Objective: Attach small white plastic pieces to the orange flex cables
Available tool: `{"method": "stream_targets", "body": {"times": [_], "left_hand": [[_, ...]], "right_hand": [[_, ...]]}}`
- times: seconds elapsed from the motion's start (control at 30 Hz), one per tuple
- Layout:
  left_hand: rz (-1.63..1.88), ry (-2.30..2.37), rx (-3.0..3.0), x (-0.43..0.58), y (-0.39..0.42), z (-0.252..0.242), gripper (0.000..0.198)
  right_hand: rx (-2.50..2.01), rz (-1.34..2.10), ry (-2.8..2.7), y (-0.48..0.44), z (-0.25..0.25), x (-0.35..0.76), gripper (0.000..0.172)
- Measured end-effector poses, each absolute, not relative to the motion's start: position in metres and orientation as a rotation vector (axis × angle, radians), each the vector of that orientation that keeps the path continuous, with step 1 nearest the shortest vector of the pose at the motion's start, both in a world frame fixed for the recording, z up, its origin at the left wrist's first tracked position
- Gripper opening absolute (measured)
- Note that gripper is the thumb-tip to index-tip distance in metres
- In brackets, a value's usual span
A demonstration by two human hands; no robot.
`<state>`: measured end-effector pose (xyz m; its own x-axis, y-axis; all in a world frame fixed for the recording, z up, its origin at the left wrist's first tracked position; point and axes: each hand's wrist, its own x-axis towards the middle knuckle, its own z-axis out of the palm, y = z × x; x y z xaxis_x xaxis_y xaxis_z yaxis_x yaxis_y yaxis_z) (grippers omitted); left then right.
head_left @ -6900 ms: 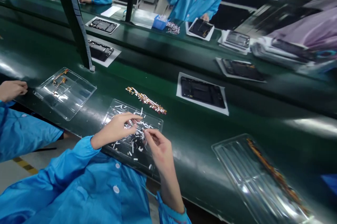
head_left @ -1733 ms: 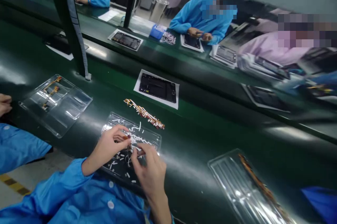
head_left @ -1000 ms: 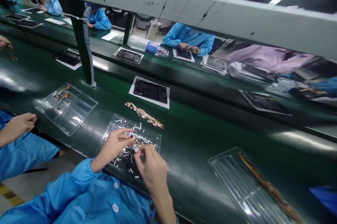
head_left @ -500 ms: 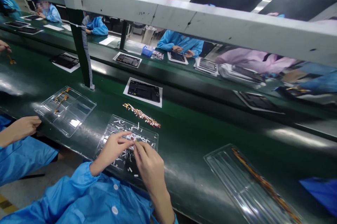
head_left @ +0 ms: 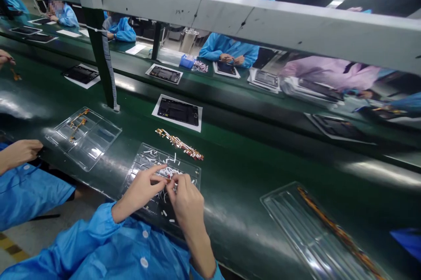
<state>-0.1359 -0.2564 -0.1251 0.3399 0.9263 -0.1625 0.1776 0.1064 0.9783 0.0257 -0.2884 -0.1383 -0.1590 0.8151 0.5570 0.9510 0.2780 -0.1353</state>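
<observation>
Over a clear plastic tray (head_left: pixel 131 170), my left hand (head_left: pixel 143 188) and my right hand (head_left: pixel 187 196) meet at the fingertips. Between them is a small orange-brown flex cable (head_left: pixel 169 179) with a reddish end, mostly covered by the fingers. My left thumb touches it, with the index finger stretched out above; the right thumb and index finger pinch its other side. White strips (head_left: pixel 171 170) lie scattered in the tray below. Just beyond the tray is a row of flex cables (head_left: pixel 179 143) with white and copper-coloured parts.
A black device panel (head_left: pixel 177 112) on white paper lies farther back. Another clear tray (head_left: pixel 87 139) with orange flex cables stands left, beside a co-worker's hand (head_left: pixel 21 155). To the right is a ribbed tray (head_left: pixel 296 227) with a long cable bundle. A post (head_left: pixel 103 60) supports the shelf beam.
The view has shifted slightly. My fingertips have moved a little around the small cable, and the right fingers are more curled. The co-worker's hand at left has drawn back from the tray.
</observation>
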Motion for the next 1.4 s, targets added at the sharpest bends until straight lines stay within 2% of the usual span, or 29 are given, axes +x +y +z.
{"method": "stream_targets", "body": {"times": [0.1,0.2,0.3,0.5,0.6,0.73,0.93,1.03,1.13,1.23,1.4], "left_hand": [[0.777,1.15,1.458,-0.153,-0.253,-0.117,0.037],[0.83,1.25,1.5,-0.186,-0.244,-0.108,0.02],[0.917,1.373,1.419,-0.227,-0.229,-0.097,0.02],[1.233,1.467,1.117,-0.314,-0.193,-0.085,0.034],[1.39,1.512,0.892,-0.354,-0.181,-0.102,0.04],[1.294,1.723,0.883,-0.381,-0.177,-0.139,0.049],[1.112,1.991,1.009,-0.391,-0.186,-0.158,0.047],[1.135,2.204,1.083,-0.389,-0.193,-0.151,0.046],[1.139,2.335,1.338,-0.372,-0.2,-0.144,0.037],[1.109,2.224,1.631,-0.338,-0.202,-0.142,0.029],[1.032,1.843,1.687,-0.252,-0.203,-0.138,0.019]], "right_hand": [[-1.596,-0.286,-1.979,-0.292,-0.138,0.038,0.024],[-1.668,-0.295,-2.013,-0.298,-0.142,0.059,0.043],[-1.776,-0.248,-2.094,-0.292,-0.148,0.081,0.055],[-1.76,0.015,-2.114,-0.219,-0.16,0.113,0.037],[-1.784,0.018,-2.131,-0.173,-0.173,0.129,0.033],[-1.767,0.092,-2.168,-0.141,-0.189,0.147,0.035],[-1.741,0.314,-2.083,-0.129,-0.196,0.166,0.06],[-1.782,0.518,-1.97,-0.128,-0.189,0.165,0.061],[-1.777,0.536,-1.901,-0.131,-0.177,0.159,0.06],[-1.798,0.455,-1.868,-0.134,-0.167,0.154,0.06],[-1.743,0.397,-1.862,-0.144,-0.155,0.166,0.063]]}}
